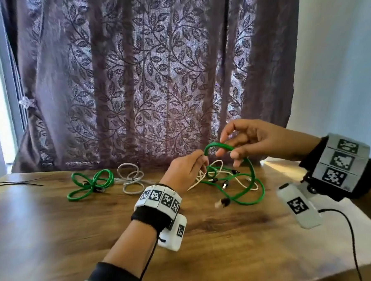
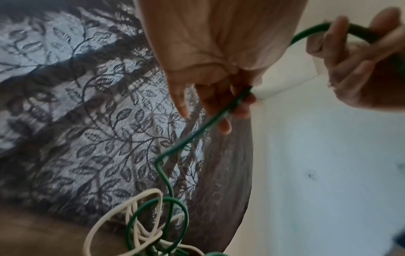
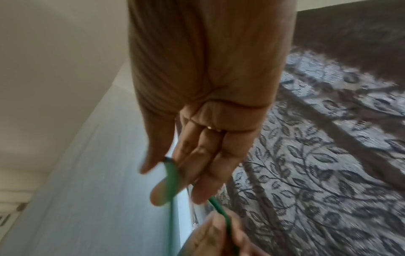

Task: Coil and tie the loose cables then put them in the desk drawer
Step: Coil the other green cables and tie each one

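A loose green cable (image 1: 251, 178) is held above the wooden desk (image 1: 218, 238) by both hands. It is pinched by the left hand (image 1: 185, 172), whose fingers are curled round it, and an arch of it is gripped between thumb and fingertips of the right hand (image 1: 251, 141), raised in front of the curtain (image 1: 140, 73). The rest of the cable lies on the desk, tangled with a white cable (image 1: 219, 176). To the left, 2 bundles lie just beside each other: a tied green coil (image 1: 90, 183) and a grey coil (image 1: 131, 178). Thin black ties (image 1: 14, 183) rest near the left edge.
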